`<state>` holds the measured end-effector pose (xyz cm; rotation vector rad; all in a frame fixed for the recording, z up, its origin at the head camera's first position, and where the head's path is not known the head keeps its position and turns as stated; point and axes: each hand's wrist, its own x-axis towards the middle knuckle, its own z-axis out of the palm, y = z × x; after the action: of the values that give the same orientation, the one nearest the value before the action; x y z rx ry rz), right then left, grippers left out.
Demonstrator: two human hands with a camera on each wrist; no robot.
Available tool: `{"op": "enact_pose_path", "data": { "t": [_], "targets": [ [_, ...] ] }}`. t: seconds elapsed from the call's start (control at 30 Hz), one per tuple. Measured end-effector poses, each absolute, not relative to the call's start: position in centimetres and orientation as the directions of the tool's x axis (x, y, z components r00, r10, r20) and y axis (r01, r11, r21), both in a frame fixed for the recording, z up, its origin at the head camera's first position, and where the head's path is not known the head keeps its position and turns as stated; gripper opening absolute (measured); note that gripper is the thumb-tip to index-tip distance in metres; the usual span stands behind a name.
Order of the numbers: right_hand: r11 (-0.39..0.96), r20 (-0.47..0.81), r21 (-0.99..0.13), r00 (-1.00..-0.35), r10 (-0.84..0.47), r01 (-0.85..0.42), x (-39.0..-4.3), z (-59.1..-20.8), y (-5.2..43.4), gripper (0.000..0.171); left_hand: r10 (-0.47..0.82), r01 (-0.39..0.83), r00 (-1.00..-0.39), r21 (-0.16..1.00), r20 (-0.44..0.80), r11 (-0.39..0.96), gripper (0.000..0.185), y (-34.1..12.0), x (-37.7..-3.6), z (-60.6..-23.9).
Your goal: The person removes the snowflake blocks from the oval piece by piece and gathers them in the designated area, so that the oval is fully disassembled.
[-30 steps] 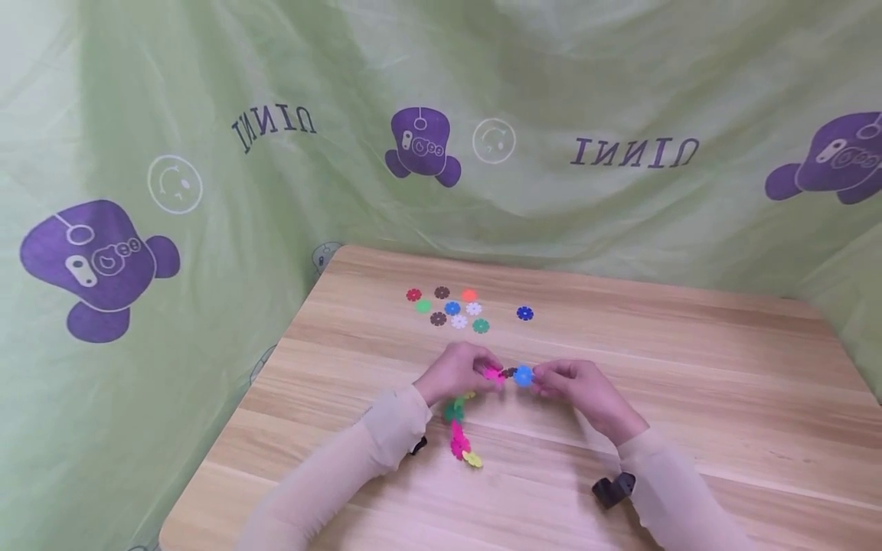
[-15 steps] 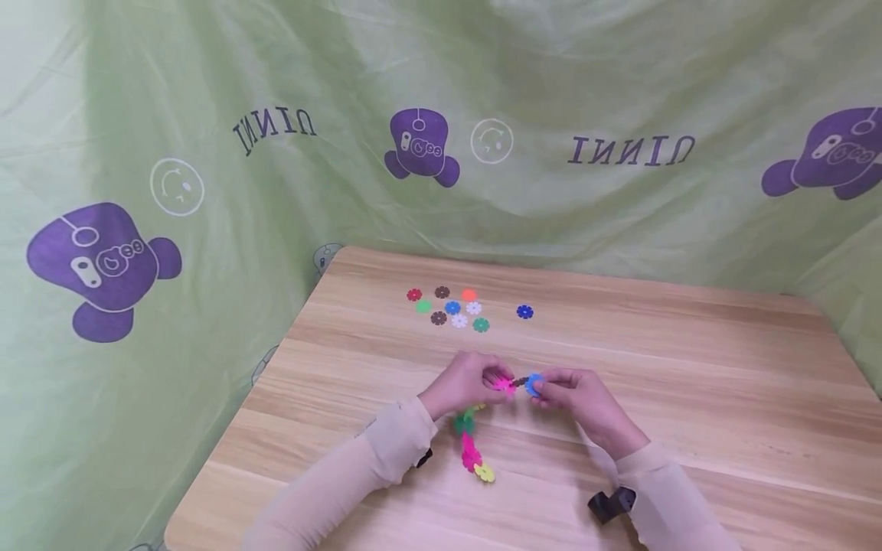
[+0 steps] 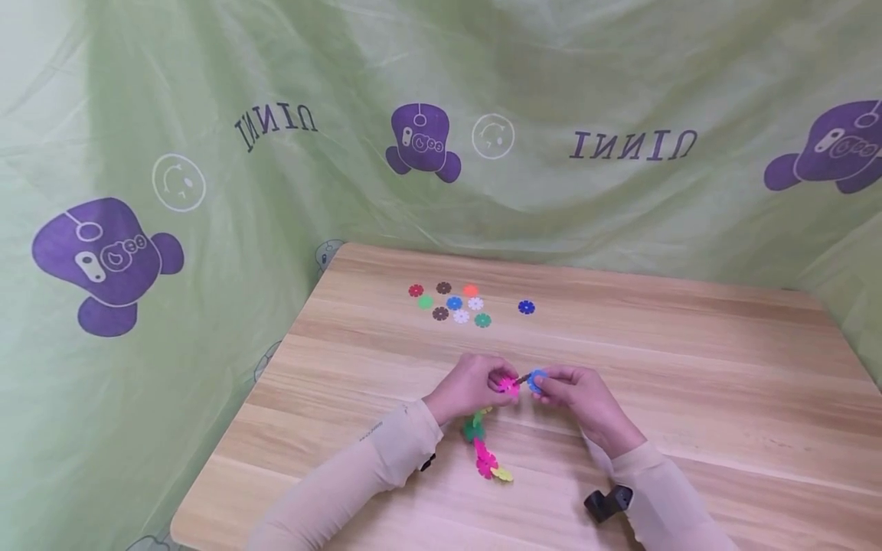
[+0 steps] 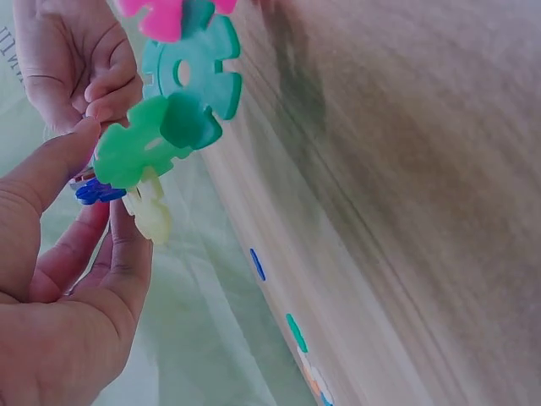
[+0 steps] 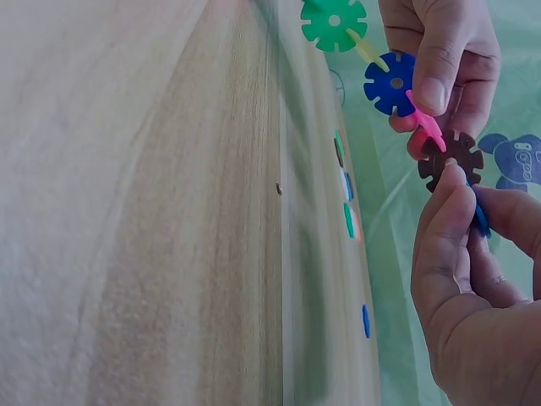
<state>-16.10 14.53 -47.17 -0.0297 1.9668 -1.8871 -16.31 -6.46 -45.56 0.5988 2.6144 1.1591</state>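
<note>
My left hand grips a chain of notched plastic snowflake discs near its upper end, with finger and thumb about a pink disc and a dark blue disc. A brown disc meets the pink one. My right hand pinches a light blue disc at the brown disc's other side; fingers hide where these two meet. Below the left hand hang a light green disc, a teal disc, another pink disc and a yellow disc at the lower end.
Loose discs lie toward the back of the wooden table: a red disc, an orange disc, a green disc and several others. A dark blue disc lies apart to their right. A green printed curtain surrounds the table.
Both hands and the chain have shifted slightly, the left hand and hanging end rightward. The right thumb now covers part of the light blue disc. The loose discs on the table have stayed put.
</note>
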Motion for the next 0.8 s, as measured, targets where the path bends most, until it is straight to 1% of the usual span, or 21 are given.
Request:
{"op": "enact_pose_path", "data": {
  "t": [0.13,0.27,0.57,0.8],
  "targets": [
    [0.083,-0.278,-0.961,-0.914,-0.297,0.265,-16.05,-47.15,14.53,0.036,0.453,0.277,-0.891,0.748,-0.036,0.603,0.031,-6.52,-16.22,-45.57],
    [0.096,-0.277,-0.961,-0.915,-0.294,0.261,-16.07,-47.09,14.55,0.037,0.450,0.245,-0.891,0.779,-0.053,0.578,0.031,-6.67,-16.28,-45.54],
    [0.137,-0.260,-0.964,-0.917,-0.303,0.228,-16.42,-47.07,14.57,0.039,0.423,0.078,-0.890,0.860,-0.168,0.505,0.030,-7.28,-16.69,-45.50],
    [0.160,-0.254,-0.964,-0.916,-0.312,0.213,-16.53,-46.97,14.48,0.041,0.426,-0.041,-0.871,0.901,-0.245,0.432,0.018,-7.39,-16.77,-45.64]
  ]
}}
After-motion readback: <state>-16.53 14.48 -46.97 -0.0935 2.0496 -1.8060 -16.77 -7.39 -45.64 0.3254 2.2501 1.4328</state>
